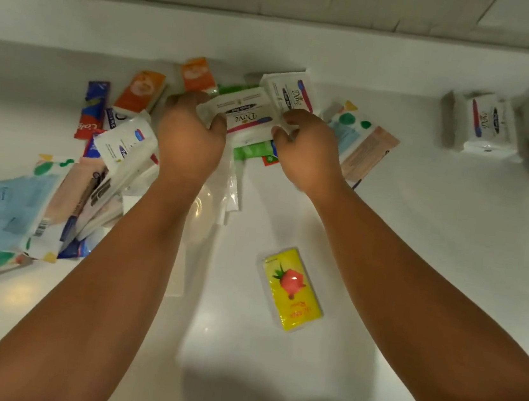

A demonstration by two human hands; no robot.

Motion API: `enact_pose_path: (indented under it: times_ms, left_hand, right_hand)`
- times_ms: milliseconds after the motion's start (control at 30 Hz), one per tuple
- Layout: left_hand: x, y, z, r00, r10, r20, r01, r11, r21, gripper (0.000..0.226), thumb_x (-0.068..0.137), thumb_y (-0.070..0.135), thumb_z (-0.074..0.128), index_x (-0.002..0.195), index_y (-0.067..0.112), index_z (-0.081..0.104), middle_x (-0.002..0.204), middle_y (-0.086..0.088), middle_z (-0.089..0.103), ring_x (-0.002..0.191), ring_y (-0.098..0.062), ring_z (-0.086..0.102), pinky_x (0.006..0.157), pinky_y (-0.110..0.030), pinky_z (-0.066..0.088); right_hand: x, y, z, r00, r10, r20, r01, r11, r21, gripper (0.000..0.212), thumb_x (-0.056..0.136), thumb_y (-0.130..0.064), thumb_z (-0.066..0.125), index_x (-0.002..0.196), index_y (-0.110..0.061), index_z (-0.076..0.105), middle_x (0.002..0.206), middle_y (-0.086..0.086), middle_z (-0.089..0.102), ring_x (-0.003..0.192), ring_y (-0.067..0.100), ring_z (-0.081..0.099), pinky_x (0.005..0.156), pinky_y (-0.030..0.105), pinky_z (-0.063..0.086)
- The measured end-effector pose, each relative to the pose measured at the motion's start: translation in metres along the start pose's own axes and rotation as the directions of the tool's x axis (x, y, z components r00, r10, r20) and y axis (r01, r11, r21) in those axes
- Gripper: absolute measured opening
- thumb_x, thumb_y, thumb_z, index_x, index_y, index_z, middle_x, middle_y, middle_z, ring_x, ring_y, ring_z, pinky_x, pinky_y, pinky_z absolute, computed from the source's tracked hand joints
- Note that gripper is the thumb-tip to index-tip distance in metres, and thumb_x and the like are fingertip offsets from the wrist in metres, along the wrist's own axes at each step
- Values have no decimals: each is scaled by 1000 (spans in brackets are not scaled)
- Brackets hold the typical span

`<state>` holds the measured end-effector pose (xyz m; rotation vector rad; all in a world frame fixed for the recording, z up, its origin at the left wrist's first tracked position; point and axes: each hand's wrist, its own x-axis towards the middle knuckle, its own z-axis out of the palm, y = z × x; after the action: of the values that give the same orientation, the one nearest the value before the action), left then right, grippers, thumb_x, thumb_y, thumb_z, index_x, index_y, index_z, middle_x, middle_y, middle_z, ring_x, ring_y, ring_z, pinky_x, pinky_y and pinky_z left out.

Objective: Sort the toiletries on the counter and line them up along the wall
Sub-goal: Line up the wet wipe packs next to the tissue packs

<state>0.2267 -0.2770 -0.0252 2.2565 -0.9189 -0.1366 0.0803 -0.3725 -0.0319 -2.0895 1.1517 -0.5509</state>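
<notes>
holding one dove soap bar point(245, 116) by its two short ends, the person has it over the mixed heap at 12 o'clock of the view, probably to free it from the pile and put it with its own kind. the left hand point(190, 139) takes the left end, fingers curled over the far edge and thumb on the near side, so that grip is clamped on the wrapper. the right hand point(309, 152) pinches the other end, thumb and fingertips closed on the corner. whether it also touches the second dove bar point(288, 91), which lies just behind at 1 o'clock of the held one, i cannot tell.

a third dove bar point(488, 126) sits well apart at 2 o'clock, close to the wall point(275, 46), which suggests the soaps are being lined up there. a green packet point(249, 150) lies under the held bar. two orange packets point(140, 88) lie at 10 and 11 o'clock of it, and a colgate toothpaste box point(92, 111) at 9 o'clock. polka-dot packets point(11, 219) spread out at 8 o'clock. a yellow strawberry tissue pack point(292, 288) lies alone on the tabletop point(433, 254) at 5 o'clock, untouched, so most of the sorting looks undone.
</notes>
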Motion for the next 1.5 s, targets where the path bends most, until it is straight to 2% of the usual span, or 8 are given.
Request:
enact_pose_path:
  times_ms: [133,300,533,633,733,867,1133,1500]
  left_hand:
    - [11,-7,-6,992,-71,107,66,997,46,48,94,37,62,130,5,59,127,-13,65,116,-31,61,96,-33,45]
    - [25,-11,-3,964,-171,205,182,983,-35,34,92,37,64,106,7,70,95,-5,69,89,-24,66,73,-26,43]
    - [28,-12,-9,928,-239,286,319,906,-279,32,81,40,74,98,13,76,95,-1,77,86,-19,73,83,-39,61]
    - [27,-11,-15,928,-233,292,327,883,-336,35,73,48,74,84,15,75,86,-3,77,80,-23,74,79,-45,62]
    - [21,-3,-23,940,-215,266,308,870,-384,41,61,56,73,82,21,69,90,-2,76,83,-23,74,79,-45,62]
    - [12,8,-31,943,-199,265,310,816,-488,73,59,44,82,125,19,62,109,5,69,91,-20,74,78,-42,63]
    - [-12,37,-42,978,-57,202,173,761,-626,64,60,32,88,119,32,62,124,5,65,105,-20,71,80,-41,62]
    - [-64,112,21,894,-8,447,370,574,-730,49,81,4,80,125,6,57,109,-9,75,94,-28,75,80,-52,61]
  right_hand:
    - [7,-9,13,1000,-3,-21,1,992,-128,29,93,-25,52,107,-4,64,104,14,69,93,30,65,71,27,47]
    - [8,-24,19,998,54,-28,-58,989,-139,27,95,-24,52,112,-6,63,107,11,66,93,25,63,81,35,55]
    - [2,-35,21,987,155,-49,-157,987,-29,20,94,-23,53,96,-8,67,91,4,67,80,21,64,59,22,49]
    - [-1,-39,21,974,224,-43,-218,969,119,18,92,-21,58,103,-11,67,99,2,68,88,20,66,68,30,59]
    - [-7,-42,22,944,330,-27,-296,877,379,16,87,-17,66,102,-17,61,110,4,67,99,24,66,75,39,61]
    - [-16,-41,19,943,332,29,-293,784,548,35,80,-17,76,110,-13,58,114,6,66,104,27,65,83,44,59]
    - [-35,-22,-21,931,329,157,-298,438,848,54,86,-10,72,131,-12,42,114,12,67,97,30,71,76,49,60]
    - [-81,57,-121,928,282,245,-371,621,690,26,86,-17,73,109,-4,68,104,10,75,96,26,72,88,49,57]
